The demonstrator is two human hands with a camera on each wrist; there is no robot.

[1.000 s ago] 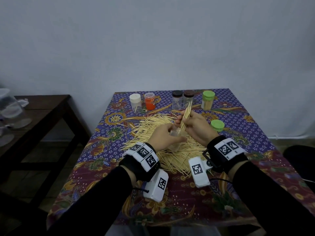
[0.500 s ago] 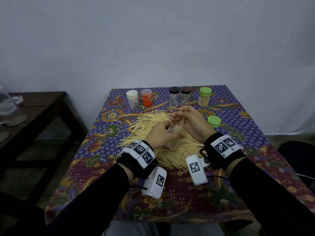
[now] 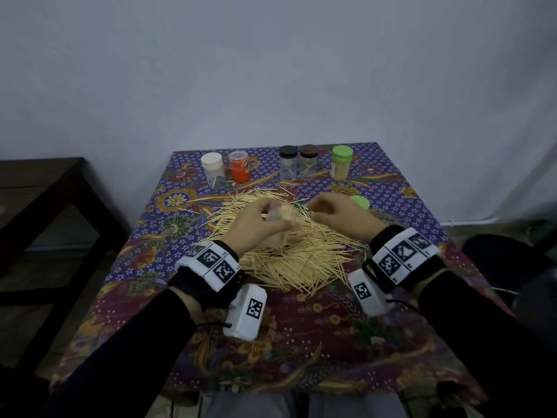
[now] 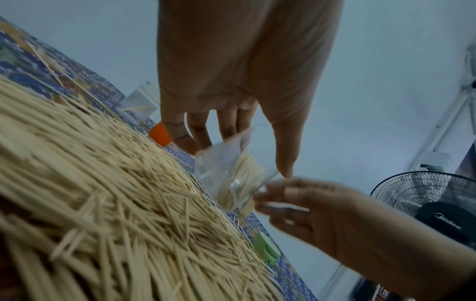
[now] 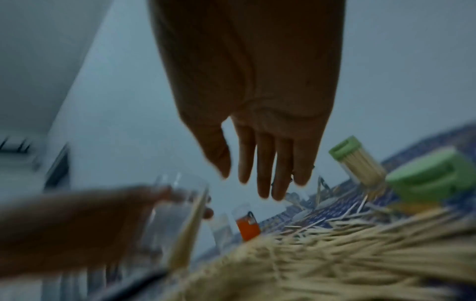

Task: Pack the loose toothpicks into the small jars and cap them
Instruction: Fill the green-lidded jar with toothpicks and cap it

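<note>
My left hand [image 3: 259, 226] grips a small clear jar [image 3: 281, 214] above the loose toothpick pile [image 3: 295, 257]; a bundle of toothpicks stands inside it. In the left wrist view the jar [image 4: 234, 169] tilts between thumb and fingers of the left hand [image 4: 231, 85]. My right hand [image 3: 330, 211] hovers just right of the jar's mouth, fingers relaxed and holding nothing. The right wrist view shows the right hand [image 5: 260, 146] with straight fingers, and the jar [image 5: 175, 213] blurred at lower left. A loose green lid [image 3: 360, 202] lies beyond the right hand.
Along the table's far edge stand a white-capped jar [image 3: 214, 168], an orange jar [image 3: 239, 168], black-capped [image 3: 287, 162] and brown-capped [image 3: 308, 161] jars, and a green-capped jar [image 3: 342, 161] full of toothpicks. A dark side table [image 3: 45, 188] stands left. A fan [image 4: 422, 203] stands right.
The right hand lowered its bundle of toothpicks into the jar, let go and drew away to the right. The left hand kept holding the jar.
</note>
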